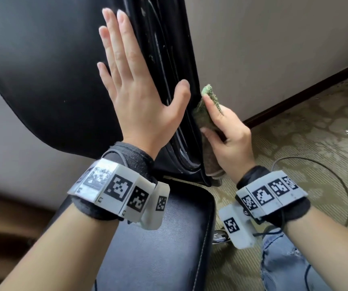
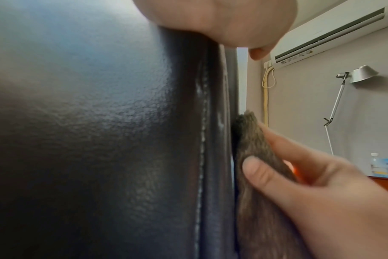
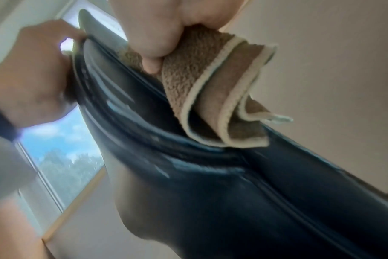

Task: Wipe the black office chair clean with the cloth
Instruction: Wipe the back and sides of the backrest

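The black office chair's backrest [image 1: 49, 80] stands upright ahead, its seat [image 1: 164, 238] below. My left hand [image 1: 131, 85] lies flat against the backrest's front, fingers straight, thumb at the side edge [image 1: 168, 59], which shows pale streaks. My right hand [image 1: 225, 131] grips a folded brown-green cloth [image 1: 205, 114] and presses it against the backrest's right side edge. The left wrist view shows the cloth [image 2: 255, 149] against the leather seam [image 2: 202, 122]. In the right wrist view the cloth [image 3: 199, 87] hangs folded from my fingers [image 3: 153, 49] over the chair's edge [image 3: 144, 131].
A beige wall [image 1: 273, 49] with a dark skirting board [image 1: 305, 95] runs behind the chair. Patterned carpet [image 1: 305, 143] with a black cable [image 1: 336, 175] lies to the right. My jeans-clad knee [image 1: 284, 265] is at lower right. An air conditioner [image 2: 335, 31] and a lamp [image 2: 361, 73] are on the wall.
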### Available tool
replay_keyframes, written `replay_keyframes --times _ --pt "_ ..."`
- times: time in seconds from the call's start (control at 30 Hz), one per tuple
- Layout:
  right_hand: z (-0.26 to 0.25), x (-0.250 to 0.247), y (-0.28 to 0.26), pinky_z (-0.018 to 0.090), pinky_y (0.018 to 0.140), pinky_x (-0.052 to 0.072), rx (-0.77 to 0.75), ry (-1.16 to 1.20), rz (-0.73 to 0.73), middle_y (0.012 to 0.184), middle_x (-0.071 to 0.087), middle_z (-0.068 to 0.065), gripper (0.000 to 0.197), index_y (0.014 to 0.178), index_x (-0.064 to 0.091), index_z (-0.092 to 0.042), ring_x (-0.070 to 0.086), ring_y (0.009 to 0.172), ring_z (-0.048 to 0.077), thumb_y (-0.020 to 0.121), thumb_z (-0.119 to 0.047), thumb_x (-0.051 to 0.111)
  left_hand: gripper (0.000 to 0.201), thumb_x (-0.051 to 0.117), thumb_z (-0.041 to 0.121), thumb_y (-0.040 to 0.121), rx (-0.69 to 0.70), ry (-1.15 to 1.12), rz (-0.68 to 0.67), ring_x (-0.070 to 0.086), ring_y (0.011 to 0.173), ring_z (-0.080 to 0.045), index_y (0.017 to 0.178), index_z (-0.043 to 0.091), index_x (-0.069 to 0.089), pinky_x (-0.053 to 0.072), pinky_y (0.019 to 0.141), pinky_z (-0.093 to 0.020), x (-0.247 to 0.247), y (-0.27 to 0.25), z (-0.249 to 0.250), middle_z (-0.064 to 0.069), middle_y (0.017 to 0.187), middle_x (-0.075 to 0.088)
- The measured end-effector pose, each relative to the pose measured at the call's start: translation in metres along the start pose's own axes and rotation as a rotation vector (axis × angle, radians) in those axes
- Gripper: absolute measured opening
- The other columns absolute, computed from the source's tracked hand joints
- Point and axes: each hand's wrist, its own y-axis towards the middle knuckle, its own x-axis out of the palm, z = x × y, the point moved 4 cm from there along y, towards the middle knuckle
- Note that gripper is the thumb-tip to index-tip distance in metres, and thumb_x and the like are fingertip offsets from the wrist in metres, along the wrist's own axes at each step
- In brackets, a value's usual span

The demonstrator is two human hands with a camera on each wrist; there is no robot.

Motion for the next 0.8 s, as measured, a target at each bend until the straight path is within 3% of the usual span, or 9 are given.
replay_keyframes --times 0.1,0.17,0.3,0.4,0.5,0.53,0.6,0.7,0.8 --pt "0.012 0.006 -0.028 0.033 0.104 0.04 -0.004 -0.088 0.006 0.13 0.051 0.014 0.043 0.131 0.045 -0.005 0.052 0.12 0.023 0.089 -0.001 0.055 0.091 0.058 0.032 0.075 -0.002 -0.003 -0.011 0.008 0.141 -0.041 0.142 -0.011 0.016 0.001 0.109 -0.043 0.0 0.001 -0.001 -0.028 0.151 0.014" --pt "0.025 0.008 -0.051 0.033 0.105 0.039 0.031 -0.101 -0.008 0.131 0.051 0.015 0.041 0.131 0.045 -0.005 0.051 0.121 0.021 0.09 -0.007 0.053 0.091 0.057 0.032 0.074 -0.005 -0.011 -0.013 0.008 0.142 -0.041 0.143 -0.011 0.015 0.001 0.11 -0.046 0.001 0.0 -0.001 -0.028 0.152 0.014" --pt "0.036 0.005 -0.071 0.022 0.108 0.033 0.124 -0.066 -0.06 0.132 0.049 0.006 0.055 0.13 0.044 -0.005 0.048 0.122 0.011 0.079 0.008 0.059 0.089 0.057 0.031 0.075 -0.005 -0.033 -0.005 0.008 0.142 -0.041 0.142 -0.011 0.017 0.002 0.111 -0.05 0.0 0.0 -0.001 -0.028 0.151 0.014" --pt "0.041 -0.004 -0.071 0.02 0.104 0.037 0.226 -0.016 -0.127 0.127 0.056 0.004 0.065 0.131 0.046 -0.01 0.051 0.117 0.003 0.073 0.015 0.062 0.086 0.054 0.031 0.078 0.006 -0.072 -0.002 0.008 0.141 -0.041 0.142 -0.012 0.016 0.0 0.111 -0.049 -0.002 -0.002 -0.003 -0.03 0.151 0.013" --pt "0.048 -0.019 -0.063 0.004 0.09 0.036 0.374 0.026 -0.075 0.105 0.064 -0.006 0.063 0.131 0.046 -0.015 0.053 0.093 -0.015 0.076 0.009 0.063 0.086 0.048 0.035 0.08 0.001 -0.094 0.014 0.008 0.14 -0.042 0.141 -0.014 0.014 0.0 0.109 -0.048 -0.001 -0.014 -0.005 -0.033 0.15 0.013" --pt "0.05 -0.024 -0.06 0.002 0.086 0.036 0.43 0.038 -0.032 0.1 0.061 -0.012 0.062 0.132 0.046 -0.016 0.053 0.087 -0.014 0.077 0.008 0.063 0.086 0.048 0.035 0.08 -0.013 -0.096 0.013 0.008 0.14 -0.042 0.141 -0.014 0.014 -0.001 0.109 -0.047 0.001 -0.02 -0.005 -0.033 0.15 0.012" --pt "0.052 -0.031 -0.051 0.002 0.087 0.036 0.48 0.047 0.037 0.102 0.059 -0.013 0.06 0.132 0.049 -0.015 0.054 0.09 -0.009 0.078 0.006 0.063 0.087 0.047 0.035 0.079 -0.054 -0.103 -0.001 0.006 0.141 -0.041 0.142 -0.013 0.012 -0.003 0.109 -0.046 0.005 -0.031 -0.006 -0.033 0.15 0.01" --pt "0.036 -0.03 -0.034 0.003 0.09 0.035 0.42 0.067 0.045 0.103 0.058 -0.012 0.057 0.132 0.05 -0.012 0.052 0.095 -0.007 0.078 0.003 0.062 0.086 0.048 0.033 0.078 -0.087 -0.121 -0.004 0.004 0.141 -0.041 0.142 -0.013 0.013 -0.003 0.11 -0.048 0.01 -0.037 -0.003 -0.032 0.15 0.01" --pt "0.011 -0.02 -0.019 0.012 0.099 0.035 0.242 0.107 0.031 0.114 0.057 -0.007 0.056 0.131 0.048 -0.005 0.054 0.109 0.001 0.078 0.004 0.061 0.086 0.047 0.035 0.079 -0.088 -0.108 0.018 0.006 0.14 -0.044 0.141 -0.014 0.014 -0.001 0.11 -0.047 0.011 -0.036 -0.002 -0.033 0.15 0.011"
